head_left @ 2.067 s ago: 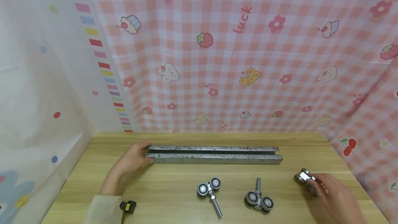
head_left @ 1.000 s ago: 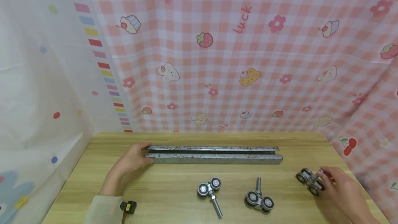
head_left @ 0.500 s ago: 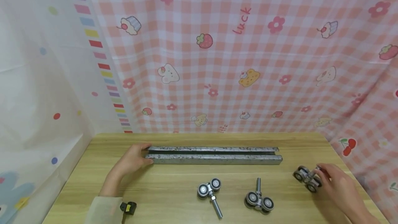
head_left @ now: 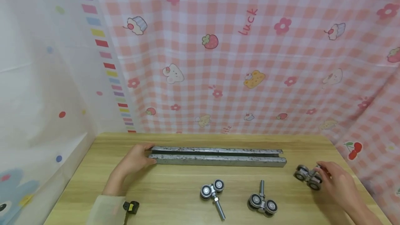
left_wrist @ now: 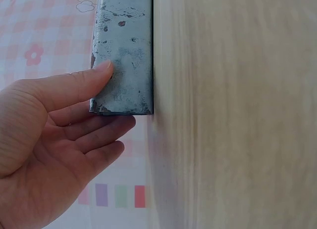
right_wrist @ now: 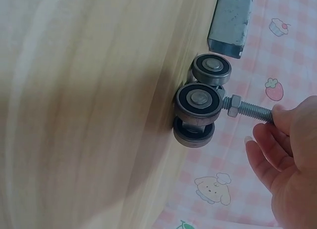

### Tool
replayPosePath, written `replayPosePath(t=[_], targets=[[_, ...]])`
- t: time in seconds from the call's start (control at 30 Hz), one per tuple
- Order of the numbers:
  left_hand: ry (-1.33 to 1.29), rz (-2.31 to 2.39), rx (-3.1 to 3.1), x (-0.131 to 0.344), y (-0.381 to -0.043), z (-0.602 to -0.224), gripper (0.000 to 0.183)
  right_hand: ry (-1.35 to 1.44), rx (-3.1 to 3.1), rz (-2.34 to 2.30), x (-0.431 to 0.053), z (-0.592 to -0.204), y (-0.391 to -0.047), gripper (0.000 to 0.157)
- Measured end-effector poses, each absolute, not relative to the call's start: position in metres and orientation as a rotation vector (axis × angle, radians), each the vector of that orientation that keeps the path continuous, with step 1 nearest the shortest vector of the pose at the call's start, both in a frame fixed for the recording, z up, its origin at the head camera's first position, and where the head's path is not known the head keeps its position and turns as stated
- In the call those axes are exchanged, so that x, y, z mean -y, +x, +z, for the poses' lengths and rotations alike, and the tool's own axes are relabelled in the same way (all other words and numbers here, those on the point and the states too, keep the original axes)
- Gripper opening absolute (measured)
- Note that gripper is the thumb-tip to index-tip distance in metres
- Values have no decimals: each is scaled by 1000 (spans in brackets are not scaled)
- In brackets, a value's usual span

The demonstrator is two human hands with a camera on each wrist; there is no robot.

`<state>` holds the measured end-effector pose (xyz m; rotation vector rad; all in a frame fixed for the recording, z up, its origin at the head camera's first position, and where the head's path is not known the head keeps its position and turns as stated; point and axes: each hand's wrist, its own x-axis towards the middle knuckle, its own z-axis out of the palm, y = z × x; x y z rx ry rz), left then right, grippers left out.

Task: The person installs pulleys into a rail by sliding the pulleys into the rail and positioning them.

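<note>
We count one metal rail (head_left: 218, 160) and three roller trolleys: a held trolley (right_wrist: 199, 99), a middle trolley (head_left: 213, 190) and a right-hand loose trolley (head_left: 263, 203). Two hands are at work. The left hand (head_left: 134, 159) has its grip closed on the rail's left end, thumb on the near side and fingers behind; the right hand (head_left: 339, 185) has its grip pinching the bolt end of the held trolley, just beyond the rail's right end. We cannot tell whether those wheels touch the surface (head_left: 175, 190). The rail is a long, grey, squared channel with one slot along its top, its skin mottled with dark pits. We see three wheels on the held trolley, round and metal-rimmed with black ring faces, and one hex nut on its threaded bolt. The two loose trolleys lie in front of the rail, the middle one's bolt pointing toward us, the other's toward the rail. The surface has pale, streaky wood grain; behind hangs one pink-checked cloth (head_left: 234, 61), softly creased.
</note>
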<state>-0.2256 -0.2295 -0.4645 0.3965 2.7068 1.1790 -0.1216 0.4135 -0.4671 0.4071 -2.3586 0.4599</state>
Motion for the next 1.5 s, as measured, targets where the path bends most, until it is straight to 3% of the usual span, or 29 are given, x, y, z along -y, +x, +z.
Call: replayPosePath(t=[0.4, 1.5], targets=[[386, 1179, -2697, 229, -228, -464, 65, 383, 2415, 486, -417, -461, -136, 29], [402, 1186, -2684, 228, -227, -464, 65, 184, 2545, 654, -403, -458, -162, 15]])
